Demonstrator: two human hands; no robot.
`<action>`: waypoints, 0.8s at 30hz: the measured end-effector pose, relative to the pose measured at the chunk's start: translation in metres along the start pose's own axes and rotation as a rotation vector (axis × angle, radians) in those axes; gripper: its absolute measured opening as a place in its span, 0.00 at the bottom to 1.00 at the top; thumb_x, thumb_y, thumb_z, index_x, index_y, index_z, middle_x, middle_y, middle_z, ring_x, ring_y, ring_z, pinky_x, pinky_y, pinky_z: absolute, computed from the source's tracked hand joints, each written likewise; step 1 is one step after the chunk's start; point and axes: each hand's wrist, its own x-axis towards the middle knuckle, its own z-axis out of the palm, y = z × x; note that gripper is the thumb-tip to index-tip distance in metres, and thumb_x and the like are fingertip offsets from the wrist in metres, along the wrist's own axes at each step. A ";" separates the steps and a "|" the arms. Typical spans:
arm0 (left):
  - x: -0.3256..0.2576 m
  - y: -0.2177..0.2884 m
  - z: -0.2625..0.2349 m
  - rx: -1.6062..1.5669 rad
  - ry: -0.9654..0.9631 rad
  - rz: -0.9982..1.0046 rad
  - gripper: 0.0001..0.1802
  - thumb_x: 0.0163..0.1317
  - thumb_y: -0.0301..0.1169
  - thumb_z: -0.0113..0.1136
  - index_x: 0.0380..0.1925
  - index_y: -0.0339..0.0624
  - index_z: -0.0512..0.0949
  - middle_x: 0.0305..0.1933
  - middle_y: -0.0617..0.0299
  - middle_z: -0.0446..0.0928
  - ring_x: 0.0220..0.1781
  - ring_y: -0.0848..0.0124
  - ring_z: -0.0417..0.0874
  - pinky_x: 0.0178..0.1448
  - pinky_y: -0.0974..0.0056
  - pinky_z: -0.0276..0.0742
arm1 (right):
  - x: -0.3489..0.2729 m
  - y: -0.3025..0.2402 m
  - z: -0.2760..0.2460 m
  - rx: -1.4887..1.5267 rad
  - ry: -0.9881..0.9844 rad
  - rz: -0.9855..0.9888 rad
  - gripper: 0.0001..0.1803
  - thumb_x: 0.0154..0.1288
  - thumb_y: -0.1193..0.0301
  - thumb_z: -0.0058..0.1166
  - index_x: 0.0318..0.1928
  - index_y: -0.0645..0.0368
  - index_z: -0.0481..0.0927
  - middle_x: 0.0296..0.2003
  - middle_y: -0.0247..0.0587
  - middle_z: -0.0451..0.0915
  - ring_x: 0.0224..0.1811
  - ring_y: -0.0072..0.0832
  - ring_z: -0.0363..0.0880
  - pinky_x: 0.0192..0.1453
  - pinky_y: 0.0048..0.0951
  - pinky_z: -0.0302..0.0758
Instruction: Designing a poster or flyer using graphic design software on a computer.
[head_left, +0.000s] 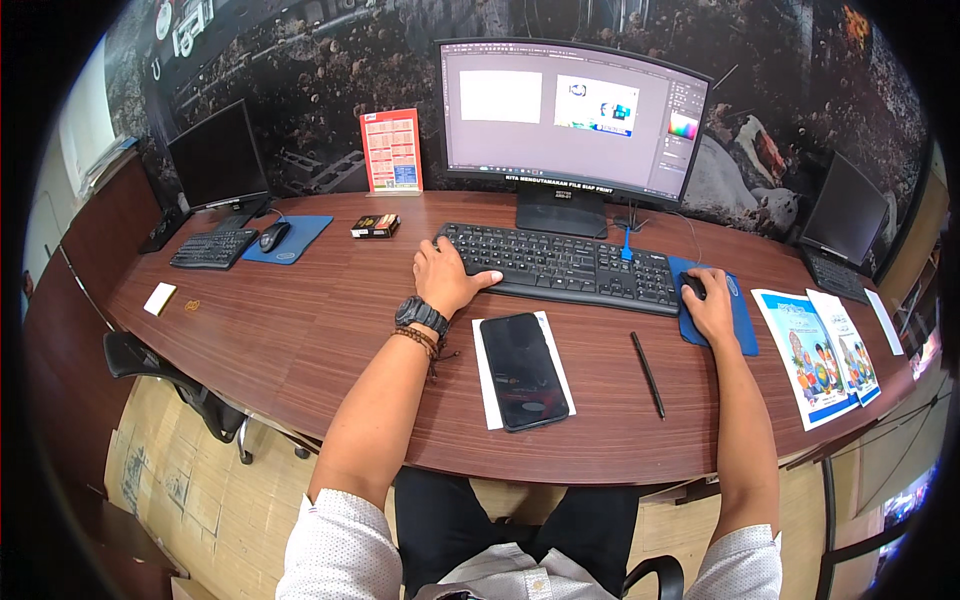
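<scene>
My left hand (449, 279) rests on the left end of a black keyboard (560, 262), thumb stretched out over its front edge and fingers apart. A black watch and a beaded bracelet circle that wrist. Under my right hand (709, 305) lies a dark computer mouse (693, 287), its front showing past my fingers, on a blue mouse pad (742, 318). Behind the keyboard stands a curved monitor (575, 120) with a design program showing a blank white page and a coloured layout. A black smartphone (521, 370) lies on white paper between my forearms, and a black stylus (648, 376) lies right of it.
Printed colour sheets (808, 350) lie at the right, near another monitor (846, 212). At the left are a second keyboard (214, 248), a mouse (274, 236) and a dark monitor (219, 155). A small box (376, 226) and a red-and-white card stand (392, 150) sit behind my left hand.
</scene>
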 end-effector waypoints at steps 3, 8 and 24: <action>0.000 0.003 -0.001 -0.007 -0.010 -0.003 0.57 0.43 0.63 0.75 0.56 0.19 0.67 0.55 0.32 0.67 0.58 0.39 0.72 0.62 0.47 0.72 | 0.001 0.003 -0.001 -0.006 -0.002 -0.004 0.18 0.59 0.67 0.59 0.50 0.58 0.81 0.51 0.50 0.74 0.56 0.49 0.75 0.61 0.42 0.72; -0.001 0.002 -0.002 -0.006 -0.031 -0.013 0.57 0.43 0.63 0.74 0.55 0.19 0.68 0.55 0.32 0.68 0.58 0.39 0.72 0.63 0.47 0.72 | 0.000 -0.004 -0.002 -0.001 -0.020 -0.018 0.19 0.62 0.66 0.60 0.52 0.57 0.80 0.53 0.50 0.73 0.57 0.48 0.74 0.62 0.42 0.72; -0.001 0.002 -0.001 -0.002 -0.016 0.023 0.54 0.45 0.63 0.73 0.53 0.18 0.71 0.54 0.30 0.69 0.56 0.39 0.73 0.62 0.47 0.71 | 0.000 -0.004 -0.002 0.002 -0.044 0.005 0.19 0.64 0.65 0.60 0.53 0.58 0.80 0.55 0.51 0.73 0.58 0.47 0.74 0.62 0.41 0.72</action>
